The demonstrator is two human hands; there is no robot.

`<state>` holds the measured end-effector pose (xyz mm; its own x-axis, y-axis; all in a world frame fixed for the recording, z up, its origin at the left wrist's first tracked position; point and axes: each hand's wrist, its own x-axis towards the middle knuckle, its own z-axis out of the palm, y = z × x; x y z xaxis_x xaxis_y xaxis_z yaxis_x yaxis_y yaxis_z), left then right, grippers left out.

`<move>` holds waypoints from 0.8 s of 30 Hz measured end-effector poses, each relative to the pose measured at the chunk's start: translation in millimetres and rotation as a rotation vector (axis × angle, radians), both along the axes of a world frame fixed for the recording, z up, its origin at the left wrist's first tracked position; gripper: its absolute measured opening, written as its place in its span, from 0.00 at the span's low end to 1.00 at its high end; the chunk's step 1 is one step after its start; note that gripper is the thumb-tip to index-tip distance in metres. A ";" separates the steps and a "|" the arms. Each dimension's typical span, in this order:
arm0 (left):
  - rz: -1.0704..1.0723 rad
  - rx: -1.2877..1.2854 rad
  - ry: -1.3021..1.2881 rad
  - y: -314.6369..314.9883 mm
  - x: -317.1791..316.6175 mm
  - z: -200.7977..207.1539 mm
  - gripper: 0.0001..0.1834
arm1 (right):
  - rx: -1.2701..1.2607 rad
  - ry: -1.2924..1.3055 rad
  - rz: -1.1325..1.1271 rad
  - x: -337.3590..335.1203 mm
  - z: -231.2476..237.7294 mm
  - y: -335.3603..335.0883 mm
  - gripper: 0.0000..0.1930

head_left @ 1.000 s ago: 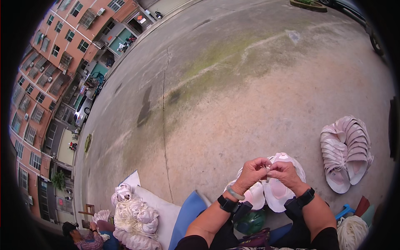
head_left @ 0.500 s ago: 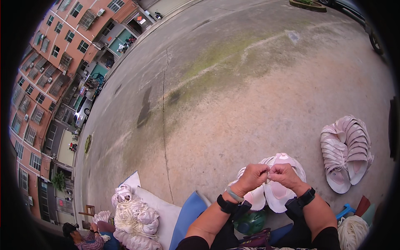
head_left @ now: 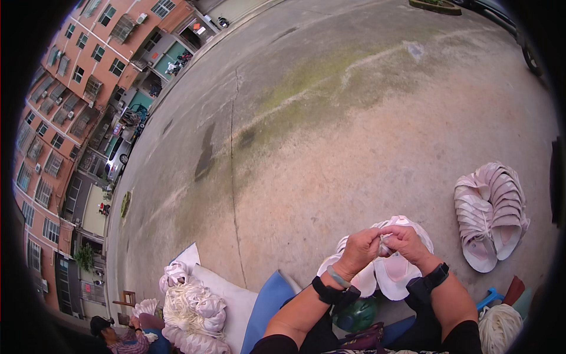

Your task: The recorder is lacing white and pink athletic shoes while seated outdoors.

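Your left hand point(head_left: 361, 248) and right hand point(head_left: 408, 243) meet around 4 o'clock, fingertips pinched on a thin whitish strand point(head_left: 386, 242), right over the fanned pink-and-white shoe-shaped pieces point(head_left: 397, 282). There's another layered pale-pink stack point(head_left: 493, 211) at 3 o'clock, untouched btw.

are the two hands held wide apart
No, the left hand and right hand are close together over the pink-and-white pieces.
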<state>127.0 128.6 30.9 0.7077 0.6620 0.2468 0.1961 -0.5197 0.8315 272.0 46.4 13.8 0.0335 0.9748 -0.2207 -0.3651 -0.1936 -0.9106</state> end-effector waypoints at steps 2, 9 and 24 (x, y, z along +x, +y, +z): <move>0.019 -0.004 0.050 -0.6 0.8 -1.8 0.08 | -0.063 -0.047 -0.002 0.7 -0.3 0.7 0.08; -0.042 0.056 0.036 0.7 0.2 -3.5 0.08 | -0.091 0.126 -0.100 -3.5 -5.7 2.2 0.05; -0.090 0.082 0.060 -2.1 0.6 -7.6 0.06 | -0.093 0.137 -0.218 -4.7 -8.1 4.3 0.06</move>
